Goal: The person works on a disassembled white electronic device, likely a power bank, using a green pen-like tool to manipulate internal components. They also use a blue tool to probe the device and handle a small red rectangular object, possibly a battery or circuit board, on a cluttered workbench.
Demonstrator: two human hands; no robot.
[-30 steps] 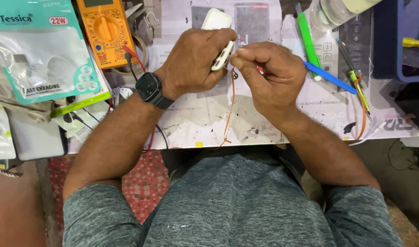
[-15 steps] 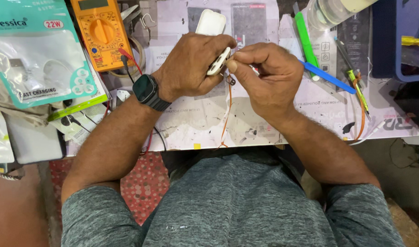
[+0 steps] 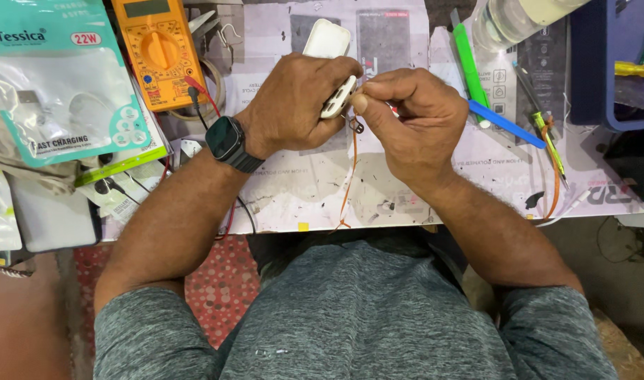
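Observation:
My left hand (image 3: 298,100) is closed around a white slab-shaped device (image 3: 327,41), which sticks out past my fingers towards the far side of the bench. A dark smartwatch (image 3: 226,141) sits on that wrist. My right hand (image 3: 406,119) pinches something small right at the device's near edge; what it pinches is hidden by the fingers. An orange wire (image 3: 349,179) with a small loop hangs from between the two hands down to the bench's front edge.
An orange multimeter (image 3: 160,49) with red and black leads lies at the back left, next to teal packaged chargers (image 3: 58,84). Green (image 3: 467,60) and blue (image 3: 506,124) plastic pry tools, a screwdriver (image 3: 549,144) and a clear bottle (image 3: 512,21) lie on the right.
Both hands have stayed close together over the device with only small shifts. The white device has tilted slightly in my left hand.

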